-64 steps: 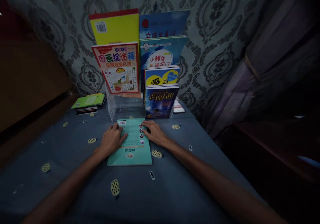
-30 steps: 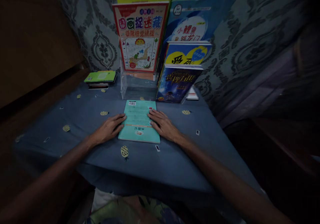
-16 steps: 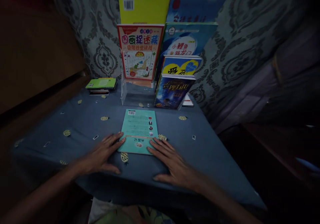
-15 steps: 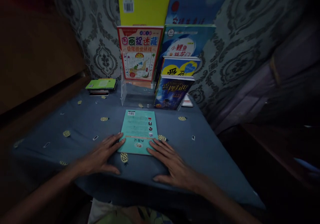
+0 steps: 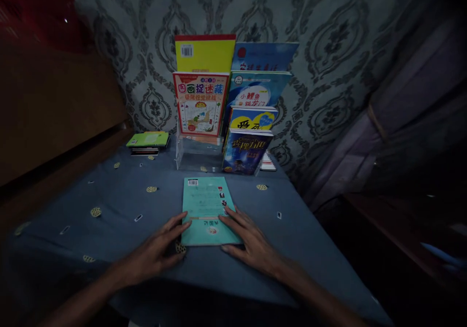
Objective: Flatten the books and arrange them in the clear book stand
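Note:
A thin turquoise book [image 5: 206, 200] lies flat on the table, its printed title upside down to me and a barcode at its far left corner. At its left edge, my left hand [image 5: 160, 244] has its fingers stretched out, fingertips touching the cover's edge. My right hand [image 5: 251, 242] rests on the book's right side, fingers spread over the cover and thumb by the near right corner. Neither hand is closed round the book.
Beyond the book stands a clear acrylic rack [image 5: 197, 159] with several upright books, among them a red picture book [image 5: 200, 103] and a dark blue book [image 5: 244, 152]. A stack of books [image 5: 148, 139] lies at the back left. Patterned cloth covers the table [image 5: 124, 190].
My view has tilted up, so everything sits lower in the picture. The turquoise book has turned slightly and my right thumb has drawn in to its near edge.

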Available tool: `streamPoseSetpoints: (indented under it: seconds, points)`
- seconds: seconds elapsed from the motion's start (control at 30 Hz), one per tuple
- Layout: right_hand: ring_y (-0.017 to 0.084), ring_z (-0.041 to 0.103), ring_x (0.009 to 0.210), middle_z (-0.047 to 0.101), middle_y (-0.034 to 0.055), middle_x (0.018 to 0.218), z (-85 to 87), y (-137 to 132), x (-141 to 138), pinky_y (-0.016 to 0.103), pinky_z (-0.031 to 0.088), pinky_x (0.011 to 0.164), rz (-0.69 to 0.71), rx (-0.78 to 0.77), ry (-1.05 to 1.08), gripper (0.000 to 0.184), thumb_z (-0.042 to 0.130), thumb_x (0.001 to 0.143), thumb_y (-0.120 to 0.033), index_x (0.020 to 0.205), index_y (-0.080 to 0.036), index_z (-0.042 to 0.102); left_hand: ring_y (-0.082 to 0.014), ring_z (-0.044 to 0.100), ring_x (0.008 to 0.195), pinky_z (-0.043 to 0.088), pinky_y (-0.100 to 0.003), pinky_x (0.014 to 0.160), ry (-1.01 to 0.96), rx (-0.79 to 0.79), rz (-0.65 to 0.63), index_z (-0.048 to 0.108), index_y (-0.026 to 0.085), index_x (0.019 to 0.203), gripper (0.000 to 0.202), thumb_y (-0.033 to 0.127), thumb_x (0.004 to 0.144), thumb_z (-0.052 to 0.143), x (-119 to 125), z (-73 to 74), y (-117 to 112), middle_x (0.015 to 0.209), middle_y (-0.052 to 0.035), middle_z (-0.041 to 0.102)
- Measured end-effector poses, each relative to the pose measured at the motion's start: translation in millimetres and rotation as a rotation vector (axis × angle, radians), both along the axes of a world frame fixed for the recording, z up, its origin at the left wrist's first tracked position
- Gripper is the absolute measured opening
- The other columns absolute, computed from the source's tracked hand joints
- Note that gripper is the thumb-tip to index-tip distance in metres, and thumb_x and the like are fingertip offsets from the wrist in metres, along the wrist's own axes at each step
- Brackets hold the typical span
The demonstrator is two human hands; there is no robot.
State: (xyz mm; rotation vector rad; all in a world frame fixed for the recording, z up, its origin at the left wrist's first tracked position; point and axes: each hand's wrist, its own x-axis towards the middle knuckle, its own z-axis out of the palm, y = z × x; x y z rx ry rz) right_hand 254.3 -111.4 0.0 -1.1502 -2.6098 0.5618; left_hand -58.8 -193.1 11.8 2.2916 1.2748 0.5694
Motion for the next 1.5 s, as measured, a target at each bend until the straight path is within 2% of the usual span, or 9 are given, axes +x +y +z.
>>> streamPoseSetpoints:
  seconds: [0.2, 0.4, 0.63, 0.8, 0.93, 1.03, 1.13, 1.27, 1.5]
  points:
    - [0.033, 0.027, 0.148, 0.029, 0.0057, 0.162, -1.1, -21.5, 22.8, 0.055, 0.03, 0.119, -0.017, 0.018, 0.033, 0.07, 0.059, 0.089, -0.058, 0.151, -0.031, 0.039, -0.0239, 0.034, 0.146, 0.042, -0.041, 0.112, -0.011, 0.116, -0.015, 0.017, 0.038, 0.156, 0.062, 0.018, 0.101, 0.04, 10.0, -7.3, -13.5, 0.165, -0.0026, 0.018]
    - [0.035, 0.027, 0.148, 0.03, 0.0074, 0.161, 0.2, -55.9, 33.2, 0.059, 0.033, 0.116, 0.004, -0.022, 0.018, 0.071, 0.061, 0.088, -0.057, 0.15, -0.03, 0.04, -0.0235, 0.05, 0.135, 0.051, -0.04, 0.105, 0.043, 0.381, -0.053, 0.027, 0.035, 0.154, 0.059, 0.029, 0.1, 0.05, 7.0, -10.4, -7.8, 0.153, -0.0077, 0.044]
    - [0.029, 0.043, 0.14, 0.045, 0.0061, 0.153, -3.7, -79.7, 45.5, 0.053, 0.042, 0.112, 0.0, 0.089, 0.176, 0.059, 0.06, 0.093, -0.034, 0.149, -0.035, 0.042, -0.0258, 0.053, 0.129, 0.046, -0.046, 0.109, -0.078, 0.523, -0.153, 0.049, 0.026, 0.139, 0.044, 0.039, 0.096, 0.054, 19.1, 14.4, -6.0, 0.125, -0.011, 0.064]
    - [0.027, 0.053, 0.133, 0.057, 0.0087, 0.143, 14.1, -58.3, 46.1, 0.049, 0.046, 0.109, -0.038, 0.163, 0.452, 0.051, 0.057, 0.094, -0.028, 0.144, -0.031, 0.049, -0.0231, 0.064, 0.109, 0.043, -0.041, 0.108, -0.392, 0.444, -0.133, 0.062, 0.021, 0.113, 0.036, 0.051, 0.094, 0.054, 40.0, 44.2, 11.5, 0.105, -0.008, 0.068]
    - [0.028, 0.058, 0.127, 0.063, 0.0106, 0.136, 26.7, -21.9, 32.7, 0.045, 0.049, 0.105, -0.1, 0.059, 0.665, 0.043, 0.058, 0.093, -0.04, 0.133, -0.026, 0.061, -0.0232, 0.065, 0.09, 0.05, -0.036, 0.088, -0.628, 0.345, 0.051, 0.068, 0.019, 0.095, 0.043, 0.058, 0.093, 0.051, 51.8, 61.7, 33.1, 0.091, -0.0075, 0.068]
    - [0.028, 0.064, 0.115, 0.069, 0.01, 0.124, 23.9, 11.5, 15.9, 0.045, 0.051, 0.1, -0.191, -0.025, 0.757, 0.039, 0.057, 0.091, -0.044, 0.122, -0.023, 0.067, -0.0203, 0.061, 0.078, 0.047, -0.03, 0.074, -0.705, 0.309, 0.182, 0.067, 0.017, 0.083, 0.051, 0.064, 0.091, 0.049, 52.9, 70.3, 53.9, 0.081, -0.0053, 0.066]
    - [0.026, 0.068, 0.094, 0.074, 0.0076, 0.098, 15.2, 43.6, -1.2, 0.04, 0.055, 0.085, -0.254, -0.124, 0.782, 0.034, 0.057, 0.089, -0.047, 0.102, -0.019, 0.07, -0.0169, 0.056, 0.069, 0.044, -0.026, 0.066, -0.789, 0.266, 0.294, 0.066, 0.016, 0.078, 0.058, 0.069, 0.09, 0.046, 50.0, 67.6, 78.4, 0.073, -0.0031, 0.064]
    - [0.021, 0.062, 0.079, 0.068, 0.0027, 0.082, 11.6, 69.9, -16.7, 0.032, 0.051, 0.073, -0.232, -0.111, 0.819, 0.033, 0.056, 0.086, -0.05, 0.09, -0.019, 0.067, -0.0218, 0.065, 0.081, 0.05, -0.029, 0.074, -0.932, 0.088, 0.372, 0.07, 0.014, 0.091, 0.069, 0.079, 0.08, 0.05, 49.6, 49.9, 108.3, 0.086, -0.0073, 0.072]
    - [0.014, 0.049, 0.053, 0.051, -0.0034, 0.055, 20.4, 60.9, -26.6, 0.026, 0.041, 0.052, -0.305, -0.239, 0.812, 0.042, 0.058, 0.084, -0.061, 0.07, -0.021, 0.056, -0.0281, 0.072, 0.088, 0.058, -0.035, 0.076, -1.193, -0.192, 0.507, 0.068, 0.013, 0.104, 0.062, 0.07, 0.081, 0.058, 54.8, 42.8, 136.8, 0.085, -0.0099, 0.076]
